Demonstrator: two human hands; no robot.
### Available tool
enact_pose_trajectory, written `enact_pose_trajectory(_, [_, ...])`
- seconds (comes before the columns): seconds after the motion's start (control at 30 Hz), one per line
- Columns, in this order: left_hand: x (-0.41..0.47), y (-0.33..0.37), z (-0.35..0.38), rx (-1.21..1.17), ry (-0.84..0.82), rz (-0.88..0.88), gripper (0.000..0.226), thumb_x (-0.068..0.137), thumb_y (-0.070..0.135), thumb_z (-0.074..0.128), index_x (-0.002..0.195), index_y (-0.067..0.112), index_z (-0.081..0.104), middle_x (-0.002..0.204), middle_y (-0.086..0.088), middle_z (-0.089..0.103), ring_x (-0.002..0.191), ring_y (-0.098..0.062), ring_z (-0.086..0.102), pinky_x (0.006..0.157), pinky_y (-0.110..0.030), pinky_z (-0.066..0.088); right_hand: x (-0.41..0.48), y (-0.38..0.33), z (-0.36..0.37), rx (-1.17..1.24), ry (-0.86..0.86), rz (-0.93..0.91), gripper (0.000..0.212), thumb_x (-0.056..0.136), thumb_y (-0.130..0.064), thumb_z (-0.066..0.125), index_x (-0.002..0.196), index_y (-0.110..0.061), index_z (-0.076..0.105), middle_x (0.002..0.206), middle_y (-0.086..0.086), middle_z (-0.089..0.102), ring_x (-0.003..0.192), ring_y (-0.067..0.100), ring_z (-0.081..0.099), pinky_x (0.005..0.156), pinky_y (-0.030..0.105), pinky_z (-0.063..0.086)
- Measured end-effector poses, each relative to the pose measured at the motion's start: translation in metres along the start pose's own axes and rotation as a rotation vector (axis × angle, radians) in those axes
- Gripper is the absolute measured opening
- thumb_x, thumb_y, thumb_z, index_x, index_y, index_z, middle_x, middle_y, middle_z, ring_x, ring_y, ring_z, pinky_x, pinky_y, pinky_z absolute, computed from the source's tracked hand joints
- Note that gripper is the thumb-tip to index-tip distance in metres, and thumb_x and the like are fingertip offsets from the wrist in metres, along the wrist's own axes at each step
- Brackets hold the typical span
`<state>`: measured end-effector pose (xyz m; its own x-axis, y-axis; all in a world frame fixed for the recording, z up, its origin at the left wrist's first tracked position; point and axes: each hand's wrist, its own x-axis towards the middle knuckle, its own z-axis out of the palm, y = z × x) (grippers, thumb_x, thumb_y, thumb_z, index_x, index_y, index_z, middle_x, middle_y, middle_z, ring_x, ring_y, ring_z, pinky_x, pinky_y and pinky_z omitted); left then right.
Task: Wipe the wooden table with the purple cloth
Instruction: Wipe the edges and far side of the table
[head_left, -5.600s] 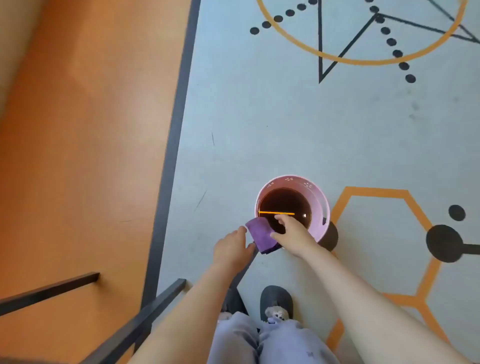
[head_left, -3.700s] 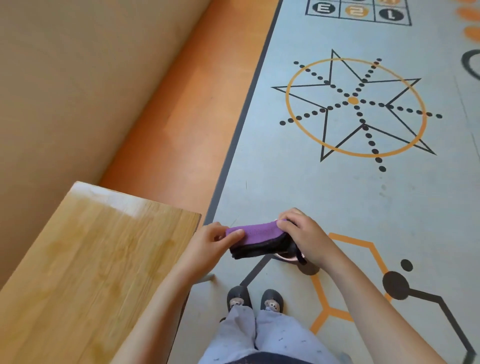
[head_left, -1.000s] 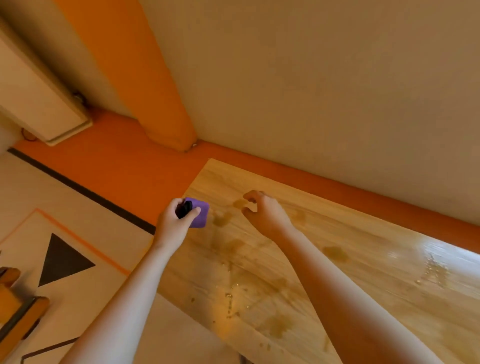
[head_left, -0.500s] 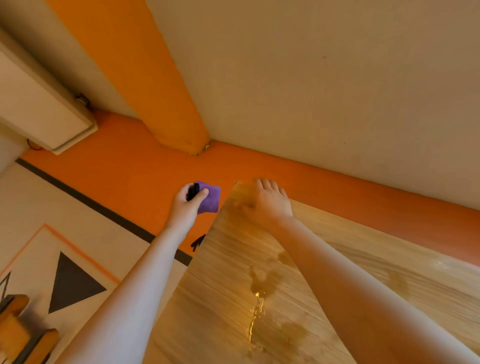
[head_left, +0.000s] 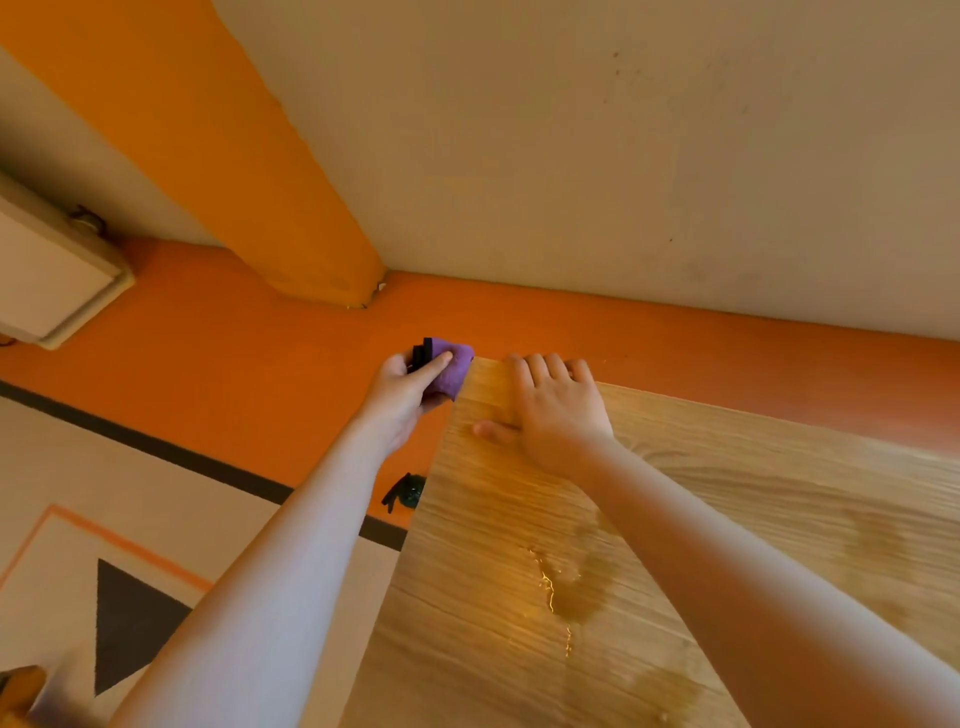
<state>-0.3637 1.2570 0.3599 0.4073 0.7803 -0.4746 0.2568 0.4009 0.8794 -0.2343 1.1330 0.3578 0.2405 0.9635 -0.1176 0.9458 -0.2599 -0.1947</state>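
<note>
- Gripping the cloth (head_left: 453, 371) in the left hand (head_left: 410, 395), thumb across the near face, fingers curling behind.
- Showing as a small folded wad: purple on the side facing the camera, black layering along its far left edge.
- Holding it off the desk (head_left: 727, 493), just beside the far left corner, above the orange floor (head_left: 234, 364); not being able to tell whether it is touching the wood.
- Pressing the right hand (head_left: 558, 410) flat on the desk by that same corner, fingers straight and close together, tips reaching the far edge, thumb spreading left.
- Working with the hands apart, the corner lying between them.
- Counting one cloth, two hands, one desk, one glinting puddle (head_left: 558, 592) nearer the camera, and several dull damp patches around it.
- Counting also one orange pillar (head_left: 234, 156), one white box (head_left: 47, 280) at the left, and one small black thing (head_left: 405, 491) on the floor beside the desk's left edge.
- Differing from half a second ago: sitting closer to the corner, the earlier gap between cloth and desk having closed.
- Differing from a second ago: lying flat with the right hand, then curling loosely over the wood.
</note>
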Motion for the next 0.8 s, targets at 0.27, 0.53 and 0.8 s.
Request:
enact_pose_trajectory(0.27, [-0.030,-0.034,-0.007,-0.083,0.032,-0.108,0.014,0.096,0.018,0.053,0.100,0.018,0.066,0.085,0.000,0.072,0.076,-0.012,0.068,0.057,-0.022,0.052,-0.002,-0.001,-0.003,0.010,0.002,-0.002,0.090,0.081,-0.077,0.027,0.143,-0.012,0.024,0.142,0.007,0.039,0.129,0.027,0.035,0.104,0.042,0.024])
enact_pose_trajectory(0.53, [0.003,-0.006,0.015,-0.032,0.047,-0.003,0.023,0.095,0.012,0.055,0.116,0.004,0.061,0.092,-0.006,0.069,0.078,-0.012,0.068,0.061,-0.022,0.054,0.000,0.001,-0.001,0.008,0.023,-0.006,0.088,0.082,-0.076,0.028,0.142,-0.011,0.025,0.140,0.007,0.041,0.126,0.027,0.037,0.101,0.041,0.025])
enact_pose_trajectory(0.8, [-0.028,-0.018,0.003,-0.052,0.046,-0.035,0.015,0.097,0.012,0.050,0.103,0.015,0.063,0.090,-0.002,0.071,0.078,-0.010,0.069,0.060,-0.022,0.054,0.000,0.002,-0.001,0.014,0.006,-0.019,0.088,0.083,-0.075,0.027,0.144,-0.010,0.021,0.142,0.007,0.038,0.129,0.027,0.034,0.104,0.041,0.024])
